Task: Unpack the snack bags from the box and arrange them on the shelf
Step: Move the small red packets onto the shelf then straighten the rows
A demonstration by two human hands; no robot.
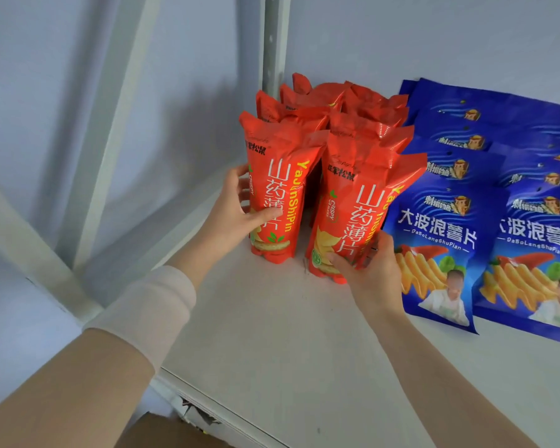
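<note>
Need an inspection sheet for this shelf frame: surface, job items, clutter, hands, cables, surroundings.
Surface: white shelf, with bags on its back and right parts.
Job's things: red snack bags stand upright in two rows at the back; blue snack bags overlap in two columns to their right.
Clutter: nothing seen.
Grippers: left hand grips the front-left red bag at its side; right hand grips the front-right red bag low down.
Cables: nothing seen.
Surroundings: grey upright post behind the red bags and a pale wall; the brown shape below the shelf edge may be the box, but is too cropped to tell.
</note>
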